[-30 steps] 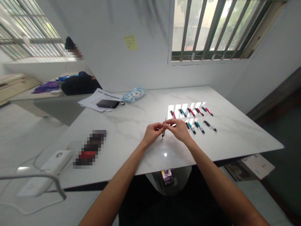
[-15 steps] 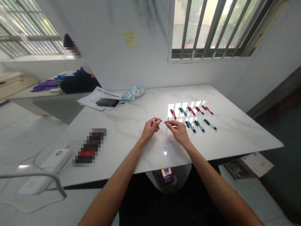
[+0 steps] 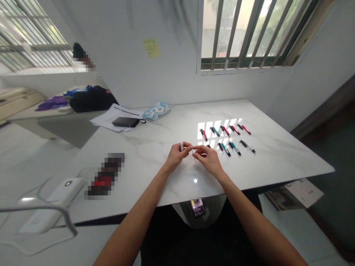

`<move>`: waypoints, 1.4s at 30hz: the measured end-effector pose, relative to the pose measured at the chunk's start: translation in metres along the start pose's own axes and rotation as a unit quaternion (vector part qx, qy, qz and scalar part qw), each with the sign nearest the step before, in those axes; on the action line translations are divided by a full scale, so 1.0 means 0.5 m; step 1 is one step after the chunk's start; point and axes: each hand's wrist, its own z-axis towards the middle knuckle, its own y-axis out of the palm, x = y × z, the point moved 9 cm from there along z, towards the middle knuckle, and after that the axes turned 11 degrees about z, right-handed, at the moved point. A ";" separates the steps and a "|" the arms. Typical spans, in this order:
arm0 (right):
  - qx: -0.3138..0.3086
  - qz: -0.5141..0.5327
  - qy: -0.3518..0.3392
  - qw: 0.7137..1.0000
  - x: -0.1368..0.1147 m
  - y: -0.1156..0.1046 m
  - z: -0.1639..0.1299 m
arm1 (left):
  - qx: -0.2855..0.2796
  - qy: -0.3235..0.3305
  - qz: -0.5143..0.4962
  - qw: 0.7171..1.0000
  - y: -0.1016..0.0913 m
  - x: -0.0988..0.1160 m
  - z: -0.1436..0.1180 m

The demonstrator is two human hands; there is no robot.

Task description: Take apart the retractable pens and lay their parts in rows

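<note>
White grey-veined marble table (image 3: pixel 277 155); red, teal and black pens (image 3: pixel 227 138); yellow sticky note (image 3: pixel 152 47); black pouch (image 3: pixel 126 121).

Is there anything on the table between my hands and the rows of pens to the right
Nothing visible. The left hand and right hand pinch small pen parts together; bare marble table runs to the pens.

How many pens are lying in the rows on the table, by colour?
Red pens: 4
Teal pens: 3
Black pen: 1
Total: 8
Excluded: pen parts held in left hand and right hand.
</note>
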 end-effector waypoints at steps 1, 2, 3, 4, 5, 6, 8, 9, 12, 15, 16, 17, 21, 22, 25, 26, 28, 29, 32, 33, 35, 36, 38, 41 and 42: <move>0.004 0.016 0.005 1.000 0.005 -0.001 -0.004 | 0.000 -0.004 -0.011 1.000 0.000 -0.003 0.001; 0.006 0.027 0.009 1.000 0.008 -0.001 -0.007 | 0.000 -0.008 -0.023 1.000 -0.001 -0.007 0.001; 0.006 0.035 0.013 0.999 0.011 -0.001 -0.011 | 0.001 -0.012 -0.033 0.999 -0.001 -0.011 0.002; 0.005 0.040 0.017 0.999 0.013 0.001 -0.014 | 0.002 -0.016 -0.043 0.999 -0.002 -0.015 0.003; 0.004 0.044 0.019 0.999 0.013 0.003 -0.016 | 0.004 -0.019 -0.052 0.998 -0.002 -0.018 0.004; 0.005 0.045 0.019 0.999 0.011 0.004 -0.018 | 0.006 -0.022 -0.060 0.998 -0.002 -0.019 0.005; 0.013 0.036 0.012 0.999 0.005 0.004 -0.020 | 0.013 -0.023 -0.076 0.997 -0.004 -0.020 0.007; 0.017 0.026 0.006 0.999 0.001 0.004 -0.021 | 0.021 -0.022 -0.083 0.996 -0.008 -0.019 0.008; 0.015 -0.009 -0.007 1.000 -0.008 0.004 -0.024 | 0.075 -0.016 -0.097 0.992 -0.033 -0.014 0.011; -0.005 -0.029 -0.024 0.999 -0.018 -0.001 -0.034 | 0.135 -0.015 -0.085 0.987 -0.063 -0.016 0.012; -0.005 -0.033 -0.033 0.999 -0.024 -0.008 -0.039 | 0.143 -0.018 -0.069 0.987 -0.069 -0.019 0.013; 0.001 -0.040 -0.045 0.998 -0.031 -0.019 -0.046 | 0.145 -0.019 -0.045 0.988 -0.071 -0.021 0.014; 0.076 -0.111 -0.100 0.986 -0.059 -0.092 -0.075 | 0.116 0.008 0.081 0.990 -0.053 -0.020 0.015; 0.100 -0.136 -0.111 0.980 -0.063 -0.111 -0.083 | 0.105 0.021 0.115 0.988 -0.045 -0.017 0.014; 0.158 -0.205 -0.120 0.959 -0.061 -0.154 -0.102 | 0.061 0.054 0.221 0.972 -0.014 -0.005 0.007; 0.171 -0.222 -0.115 0.953 -0.056 -0.164 -0.107 | 0.046 0.060 0.250 0.965 -0.004 -0.002 0.006; 0.187 -0.246 -0.099 0.946 -0.043 -0.174 -0.110 | 0.019 0.062 0.296 0.953 0.012 0.003 0.004; 0.189 -0.254 -0.089 0.944 -0.035 -0.176 -0.109 | 0.009 0.058 0.319 0.946 0.020 0.005 0.005; 0.179 -0.273 -0.053 0.944 -0.014 -0.173 -0.097 | -0.012 0.044 0.404 0.914 0.044 0.008 0.012; 0.173 -0.280 -0.042 0.943 -0.008 -0.170 -0.092 | -0.016 0.038 0.431 0.902 0.053 0.008 0.016; 0.162 -0.293 -0.024 0.942 0.002 -0.165 -0.080 | -0.026 0.027 0.470 0.882 0.075 0.007 0.025; 0.155 -0.298 -0.018 0.942 0.006 -0.162 -0.075 | -0.031 0.021 0.485 0.874 0.087 0.005 0.030; 0.145 -0.306 -0.013 0.941 0.013 -0.156 -0.068 | -0.036 0.010 0.512 0.858 0.110 0.003 0.041; 0.137 -0.304 -0.022 0.943 0.021 -0.150 -0.066 | -0.034 -0.002 0.534 0.845 0.134 0.001 0.056; 0.134 -0.298 -0.029 0.944 0.023 -0.149 -0.067 | -0.031 -0.003 0.534 0.845 0.138 0.002 0.059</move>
